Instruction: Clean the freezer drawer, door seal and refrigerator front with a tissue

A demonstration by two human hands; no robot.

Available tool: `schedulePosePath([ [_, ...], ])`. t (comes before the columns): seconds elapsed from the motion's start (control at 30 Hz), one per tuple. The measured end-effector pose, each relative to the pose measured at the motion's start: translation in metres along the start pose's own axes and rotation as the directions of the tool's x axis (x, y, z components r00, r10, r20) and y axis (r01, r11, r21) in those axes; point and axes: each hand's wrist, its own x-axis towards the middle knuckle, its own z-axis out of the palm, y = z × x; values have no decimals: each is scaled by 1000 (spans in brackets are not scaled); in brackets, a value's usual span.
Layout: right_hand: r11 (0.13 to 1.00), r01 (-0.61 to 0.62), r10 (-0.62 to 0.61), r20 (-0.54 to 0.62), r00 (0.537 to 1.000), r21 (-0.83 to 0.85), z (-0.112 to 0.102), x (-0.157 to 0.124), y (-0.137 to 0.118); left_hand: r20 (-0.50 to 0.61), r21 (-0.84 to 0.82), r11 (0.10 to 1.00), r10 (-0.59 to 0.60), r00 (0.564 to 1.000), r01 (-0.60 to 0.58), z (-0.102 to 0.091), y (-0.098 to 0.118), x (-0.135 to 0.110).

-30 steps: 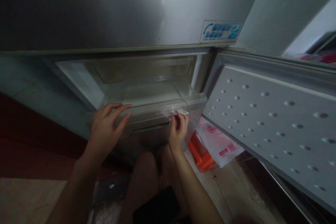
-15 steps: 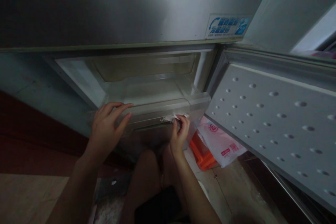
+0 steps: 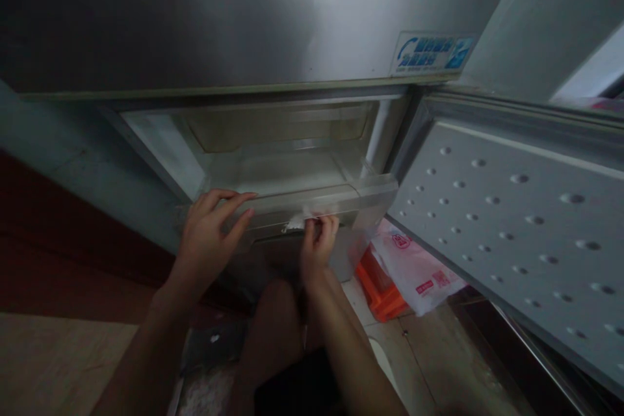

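Note:
A clear plastic freezer drawer (image 3: 373, 198) is pulled partway out of the lower compartment. My left hand (image 3: 208, 231) grips the left part of its front, fingers along the top edge and thumb on the front face. My right hand (image 3: 319, 244) is closed on a crumpled white tissue (image 3: 295, 221), pressed against the drawer front near the handle recess. Part of the tissue is hidden behind my fingers. The drawer's visible inside shows a pale bottom.
To the right, the dimpled freezer door (image 3: 507, 227) stands wide open. Beneath it are an orange container (image 3: 383, 292) and a white plastic bag (image 3: 422, 273) with red print. A steel upper door (image 3: 244, 19) spans the top. A dark phone-like object (image 3: 297, 387) lies on my lap.
My right hand has slid left along the drawer front with the tissue. My left hand keeps its place on the drawer. The whole view has shifted slightly.

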Motion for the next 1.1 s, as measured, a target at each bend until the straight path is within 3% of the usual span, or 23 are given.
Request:
schedulePosePath([
  [0.23,1000,26,-27,116,993,9,36,-37,-23,2,14,1000,-10,1000,10,0,1,-1],
  [0.37,997,61,-71,245,967,48,54,-59,-31,-8,12,1000,-22,1000,22,0,2,-1],
  [0.57,974,227,-216,378,900,15,52,-60,-25,-7,5,999,-35,999,35,0,3,-1],
  [0.67,963,269,-247,347,905,-16,38,-45,-13,-6,3,1000,-29,1000,29,0,2,-1],
  [0.93,987,115,-104,103,989,-109,-16,8,19,-7,-1,1000,-25,1000,25,0,1,-2],
  [1.1,991,29,-30,-4,1000,-129,-13,7,14,-21,6,1000,-14,1000,14,2,0,-2],
])
